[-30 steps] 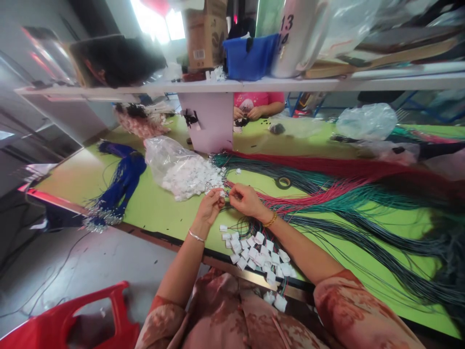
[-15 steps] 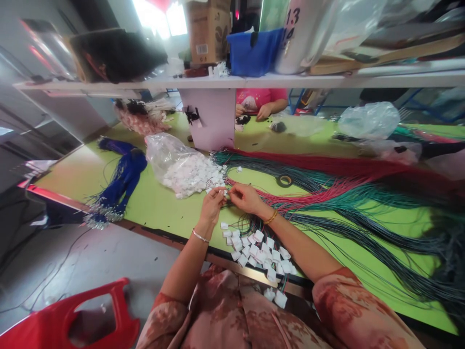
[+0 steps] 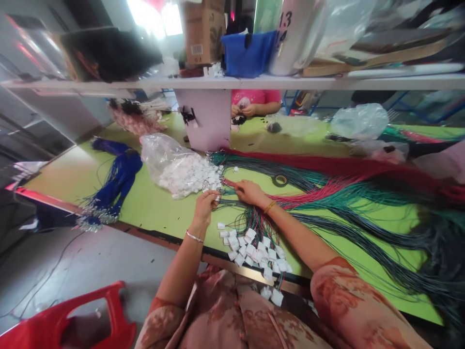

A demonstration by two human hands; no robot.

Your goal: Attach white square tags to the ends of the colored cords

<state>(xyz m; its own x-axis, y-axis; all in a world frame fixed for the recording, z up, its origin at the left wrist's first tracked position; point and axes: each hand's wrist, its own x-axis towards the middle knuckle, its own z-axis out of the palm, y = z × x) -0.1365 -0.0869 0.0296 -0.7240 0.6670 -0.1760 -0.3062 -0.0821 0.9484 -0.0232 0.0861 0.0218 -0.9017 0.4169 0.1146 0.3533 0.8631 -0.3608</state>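
Observation:
My left hand (image 3: 206,207) is closed in a pinch on a small white connector (image 3: 217,198), beside the front of the connector pile. To its right, my right hand (image 3: 251,193) has its fingers closed on the red wires (image 3: 228,182), near their tips; how many strands it grips is hidden. Loose white connectors (image 3: 189,177) spill from a clear plastic bag (image 3: 163,148) behind my left hand. Closer to my body lies a heap of white connectors with wires attached (image 3: 254,249), some hanging over the table edge.
Green, black and red wire bundles (image 3: 348,167) stretch to the right across the table. A roll of black tape (image 3: 279,181) lies among them. Blue wire bundles (image 3: 121,172) lie left. A shelf (image 3: 247,83) spans the back; a co-worker's hands (image 3: 243,110) show beneath. A red stool (image 3: 116,310) stands lower left.
My right hand has parted from my left and shifted right onto the red wires. My left hand keeps its pinch a little lower. The whole view has shifted slightly.

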